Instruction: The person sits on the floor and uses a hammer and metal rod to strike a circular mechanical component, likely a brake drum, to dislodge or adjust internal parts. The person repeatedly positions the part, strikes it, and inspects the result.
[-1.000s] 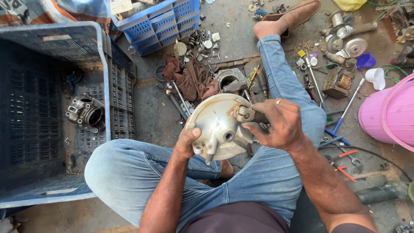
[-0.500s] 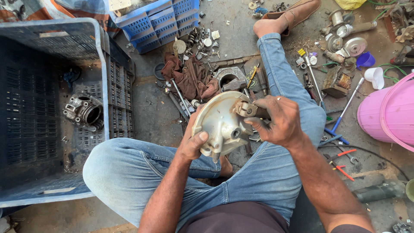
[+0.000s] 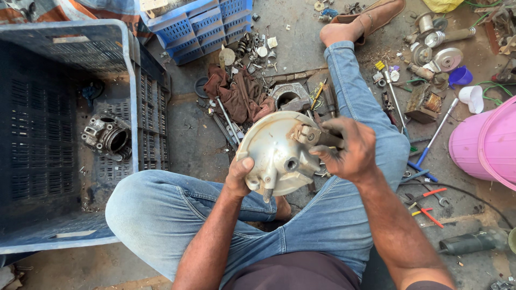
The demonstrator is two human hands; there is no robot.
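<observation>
A round grey metal plate [image 3: 271, 147], like a drum brake backing plate with bosses and a lever, is held over my lap. My left hand [image 3: 239, 176] grips its lower left rim, thumb on the face. My right hand [image 3: 349, 149] is closed around the lever arm [image 3: 309, 135] on the plate's upper right side. I sit on the ground in blue jeans, my right leg stretched out toward a brown shoe [image 3: 371, 16].
A big blue plastic crate [image 3: 129, 96] at left holds a metal engine cylinder [image 3: 107, 135]. A smaller blue crate [image 3: 199, 21] stands behind. A brown rag [image 3: 239, 94], wrenches, screwdrivers and small parts litter the floor. A pink bucket [image 3: 486, 142] stands at right.
The plate has tilted and turned slightly in my hands. My right hand has shifted its grip along the lever. My left thumb has moved onto the plate's face.
</observation>
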